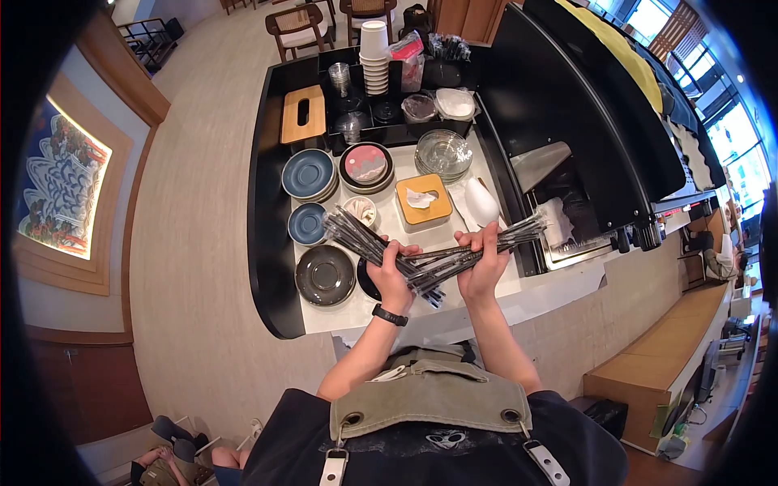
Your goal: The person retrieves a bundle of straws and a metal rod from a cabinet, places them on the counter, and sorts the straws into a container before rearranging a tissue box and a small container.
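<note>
Two bundles of wrapped black straws (356, 236) are pinched in both hands' fingers (389, 257), crossing below.

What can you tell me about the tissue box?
The tissue box has rounded corners, a yellowish wooden-looking lid and a pale body. A crumpled tissue pokes up through its opening. It sits slightly turned on the counter, in front of the glass plates. Neither the left hand nor the right hand touches it.

Pale flr (194, 162), wd chairs (297, 28) at back, bright windows (741, 150) far R.
</note>
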`<move>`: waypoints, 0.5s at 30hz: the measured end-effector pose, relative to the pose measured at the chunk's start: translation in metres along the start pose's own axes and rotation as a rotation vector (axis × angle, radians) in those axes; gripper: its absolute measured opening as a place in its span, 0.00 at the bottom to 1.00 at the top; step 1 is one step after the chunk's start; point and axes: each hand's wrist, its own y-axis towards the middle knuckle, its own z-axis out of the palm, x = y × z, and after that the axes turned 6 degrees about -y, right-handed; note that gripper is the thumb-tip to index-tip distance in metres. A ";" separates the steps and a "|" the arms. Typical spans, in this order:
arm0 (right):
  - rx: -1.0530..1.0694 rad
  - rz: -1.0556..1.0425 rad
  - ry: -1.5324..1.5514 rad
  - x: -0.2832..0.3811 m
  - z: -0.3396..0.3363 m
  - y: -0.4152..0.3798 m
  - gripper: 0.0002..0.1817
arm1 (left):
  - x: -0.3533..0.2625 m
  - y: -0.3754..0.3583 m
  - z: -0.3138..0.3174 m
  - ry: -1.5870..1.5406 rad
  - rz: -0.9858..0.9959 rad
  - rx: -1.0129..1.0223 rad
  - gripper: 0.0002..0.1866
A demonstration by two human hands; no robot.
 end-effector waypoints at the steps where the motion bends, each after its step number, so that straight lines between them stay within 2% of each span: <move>1: 0.000 0.051 -0.051 0.001 0.002 0.000 0.15 | -0.002 0.001 -0.001 0.014 0.022 -0.004 0.17; 3: -0.001 0.152 -0.156 0.006 0.006 -0.001 0.17 | -0.005 0.004 -0.004 0.040 0.061 -0.013 0.17; 6: 0.021 0.170 -0.163 0.004 0.001 0.000 0.18 | -0.006 0.010 -0.007 0.034 0.087 -0.014 0.18; 9: -0.043 0.115 0.022 0.004 0.000 0.004 0.18 | -0.003 0.010 -0.008 0.067 0.072 0.046 0.18; 12: 0.034 0.031 0.115 0.010 -0.011 0.019 0.19 | 0.001 0.008 -0.008 0.078 0.032 0.083 0.18; 13: -0.041 -0.011 0.098 0.018 0.006 0.020 0.22 | 0.004 0.007 -0.007 0.084 0.033 0.088 0.18; 15: 0.041 -0.038 0.069 0.024 0.009 0.023 0.23 | 0.008 0.007 -0.005 0.090 0.030 0.088 0.18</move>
